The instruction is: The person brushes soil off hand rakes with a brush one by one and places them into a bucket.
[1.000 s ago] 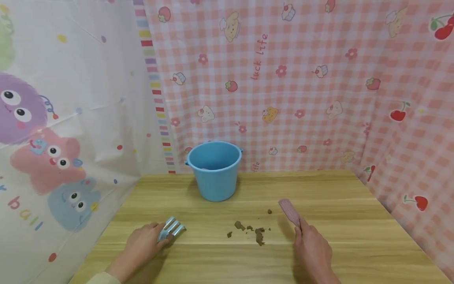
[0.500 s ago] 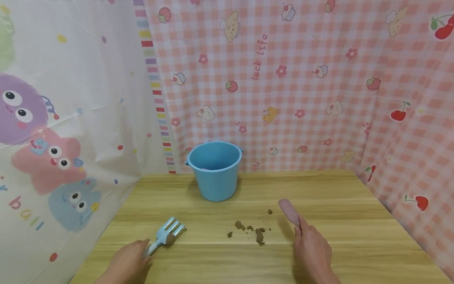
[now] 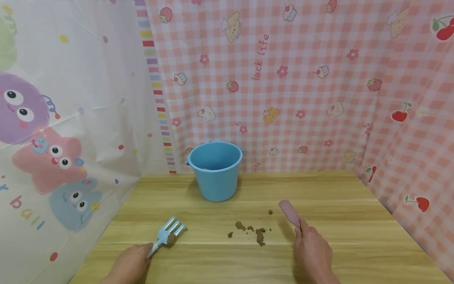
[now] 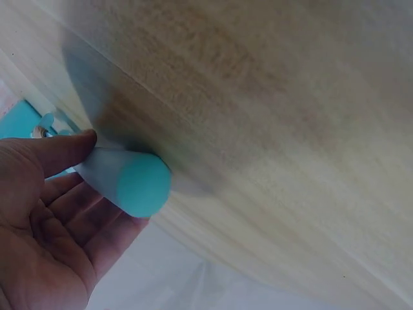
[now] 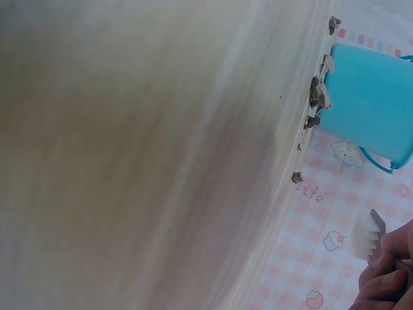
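My left hand (image 3: 130,265) pinches the handle of a light blue toy garden fork (image 3: 164,235) at the table's front left. A brown clump (image 3: 172,239) sits at its tines. The left wrist view shows the thumb and fingers around the handle, whose teal rounded end (image 4: 145,185) points at the camera. My right hand (image 3: 313,252) grips a small pink brush (image 3: 289,213), held out above the table at the right. Its pale bristles (image 5: 364,237) show in the right wrist view. Between the hands lie several brown crumbly clumps (image 3: 260,237).
A light blue bucket (image 3: 217,184) stands at the back of the wooden table (image 3: 312,189), with something pale inside that is mostly hidden by the rim. A pink checked cloth (image 3: 283,94) hangs behind and at the right, a white cartoon cloth (image 3: 106,79) at the left.
The left hand has slid back from the fork's tines to its handle, exposing the fork's head and the brown clump. The right hand and brush have stayed nearly still.
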The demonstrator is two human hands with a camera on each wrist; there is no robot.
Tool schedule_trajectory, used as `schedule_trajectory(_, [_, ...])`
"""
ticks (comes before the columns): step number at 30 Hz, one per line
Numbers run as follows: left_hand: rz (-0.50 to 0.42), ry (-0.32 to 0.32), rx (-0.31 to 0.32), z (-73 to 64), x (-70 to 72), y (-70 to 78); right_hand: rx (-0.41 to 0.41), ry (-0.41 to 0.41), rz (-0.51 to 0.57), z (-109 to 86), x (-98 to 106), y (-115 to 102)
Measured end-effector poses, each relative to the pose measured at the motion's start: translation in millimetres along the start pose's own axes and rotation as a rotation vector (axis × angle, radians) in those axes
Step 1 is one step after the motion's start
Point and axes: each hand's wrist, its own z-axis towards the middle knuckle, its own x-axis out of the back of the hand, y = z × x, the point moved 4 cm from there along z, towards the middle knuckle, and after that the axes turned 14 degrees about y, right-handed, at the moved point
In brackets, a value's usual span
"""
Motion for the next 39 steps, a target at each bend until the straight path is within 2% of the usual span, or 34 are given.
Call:
schedule_trajectory(11, [0.037,0.071,-0.047,2.9,3.4,2.4,0.000,0.002,-0.005,-1.4,-2,1])
schedule_trajectory(17, [0.013,0.116,-0.077,10.7,10.0,9.3,0.003,0.003,-0.002,-2.6,-3,-1])
schedule_trajectory(25, [0.016,0.198,-0.138,26.2,17.7,28.2,-0.012,-0.033,-0.003,-1.3,-6,-5])
schedule_trajectory(34, [0.033,0.261,-0.203,47.7,12.7,56.9,0.013,-0.033,0.010,0.3,-9,-10])
schedule_trajectory(39, [0.018,0.295,-0.227,53.9,9.6,72.6,0.014,-0.024,0.000,-0.1,-8,-13])
